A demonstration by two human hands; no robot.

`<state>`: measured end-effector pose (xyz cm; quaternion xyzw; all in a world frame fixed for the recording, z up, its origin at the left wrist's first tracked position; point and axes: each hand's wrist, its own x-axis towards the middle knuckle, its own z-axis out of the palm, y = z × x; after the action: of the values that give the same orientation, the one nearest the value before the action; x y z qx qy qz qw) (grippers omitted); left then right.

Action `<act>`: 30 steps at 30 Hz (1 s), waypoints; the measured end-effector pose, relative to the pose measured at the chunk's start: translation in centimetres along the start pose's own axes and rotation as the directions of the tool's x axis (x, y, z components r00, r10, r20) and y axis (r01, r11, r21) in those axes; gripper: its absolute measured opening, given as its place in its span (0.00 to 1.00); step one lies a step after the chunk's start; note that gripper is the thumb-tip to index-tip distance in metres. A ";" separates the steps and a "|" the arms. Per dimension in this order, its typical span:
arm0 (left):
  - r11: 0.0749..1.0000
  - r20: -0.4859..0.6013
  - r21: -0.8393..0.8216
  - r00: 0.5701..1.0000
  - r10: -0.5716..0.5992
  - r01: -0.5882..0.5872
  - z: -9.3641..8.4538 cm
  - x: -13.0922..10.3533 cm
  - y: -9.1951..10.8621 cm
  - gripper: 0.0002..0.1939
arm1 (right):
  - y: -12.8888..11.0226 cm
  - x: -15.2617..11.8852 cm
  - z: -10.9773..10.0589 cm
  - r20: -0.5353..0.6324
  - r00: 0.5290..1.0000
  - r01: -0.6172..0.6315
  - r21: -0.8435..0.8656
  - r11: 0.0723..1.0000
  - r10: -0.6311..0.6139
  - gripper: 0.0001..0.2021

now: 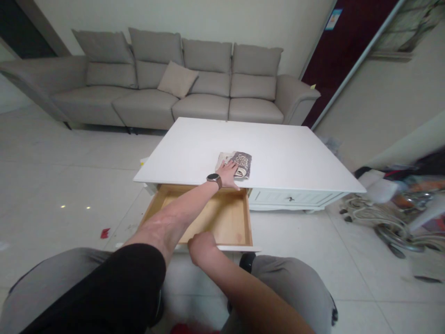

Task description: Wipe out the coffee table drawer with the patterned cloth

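Note:
A white coffee table (274,148) has its left drawer (231,218) pulled out, showing a bare wooden inside. My left hand (229,174), with a watch on the wrist, reaches over the drawer and lies with fingers spread on the table near its front edge. Its fingers touch a folded cloth (242,163) with a grey and cream pattern. My right hand (202,243) is at the drawer's front panel, its fingers curled over or behind the panel and hidden from view.
A grey sofa (205,106) with a beige cushion (178,80) stands behind the table. A closed drawer (290,198) is at the table's right front. Clutter and a metal-legged item (399,232) stand on the right; a red scrap (104,233) lies on the floor.

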<state>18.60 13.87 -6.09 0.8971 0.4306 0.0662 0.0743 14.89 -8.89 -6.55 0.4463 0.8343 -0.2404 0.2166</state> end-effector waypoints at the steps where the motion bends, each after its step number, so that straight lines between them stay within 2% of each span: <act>1: 1.000 0.022 0.015 1.000 0.008 -0.008 0.5 0.7 -0.2 0.64 | 0.1 -0.2 -0.1 0.003 1.000 0.008 0.000 1.000 -0.008 0.16; 4: 0.998 -0.006 0.064 1.000 0.024 -0.023 1.7 1.3 -0.7 0.57 | 0.3 -0.6 -0.2 -0.005 1.000 0.020 0.005 1.000 -0.020 0.16; 8: 0.992 -0.091 0.128 0.996 0.014 -0.002 2.1 0.3 -0.1 0.45 | 0.4 -0.7 -0.6 -0.012 1.000 0.028 0.019 0.999 -0.028 0.16; 10: 0.991 -0.099 0.134 0.995 0.018 -0.005 2.0 -0.5 0.5 0.38 | 0.4 -0.6 -1.1 0.013 0.999 0.039 0.024 0.999 -0.040 0.17; 13: 0.988 -0.092 0.141 0.993 0.075 -0.062 1.5 -2.2 1.2 0.21 | 0.7 -0.7 -2.1 0.031 0.997 0.066 0.028 0.997 -0.067 0.18; 15: 0.988 -0.092 0.114 0.989 0.112 -0.102 0.7 -3.7 1.0 0.16 | 1.0 -0.9 -2.7 0.002 0.997 0.080 0.039 0.996 -0.080 0.18; 17: 0.998 -0.100 -0.006 0.993 0.057 -0.058 -0.7 -5.5 0.3 0.13 | 1.5 -1.1 -3.2 -0.058 0.996 0.066 0.054 0.996 -0.063 0.17; 19: 0.971 -0.107 -0.220 0.987 -0.121 0.096 -2.6 -7.7 -1.1 0.11 | 1.9 -1.2 -3.6 -0.123 0.992 0.013 0.065 0.998 -0.005 0.16; 21: 0.865 -0.108 -0.458 0.952 -0.285 0.207 -4.5 -10.3 -2.7 0.12 | 2.6 -1.2 -3.9 -0.192 0.978 -0.063 0.091 0.994 0.080 0.16; 23: 0.714 -0.109 -0.676 0.934 -0.341 0.182 -6.0 -13.2 -4.4 0.16 | 3.4 -1.1 -4.1 -0.269 0.949 -0.122 0.164 0.979 0.163 0.14; 26: 0.400 -0.029 -0.900 0.891 -0.453 0.174 -7.0 -17.5 -6.1 0.25 | 4.7 -0.7 -4.3 -0.378 0.875 -0.157 0.372 0.915 0.303 0.10; 28: 0.203 0.063 -0.957 0.831 -0.553 0.207 -7.0 -19.7 -6.2 0.28 | 5.4 -0.4 -4.2 -0.475 0.781 -0.124 0.520 0.845 0.406 0.08; 30: 0.076 0.125 -0.975 0.801 -0.586 0.208 -6.8 -21.1 -5.5 0.29 | 5.6 -0.1 -4.1 -0.595 0.647 0.037 0.649 0.760 0.477 0.05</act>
<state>0.05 1.25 -1.65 0.4684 0.5274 0.4309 0.5629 19.11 -3.76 -4.45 0.6525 0.6595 -0.2658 -0.2618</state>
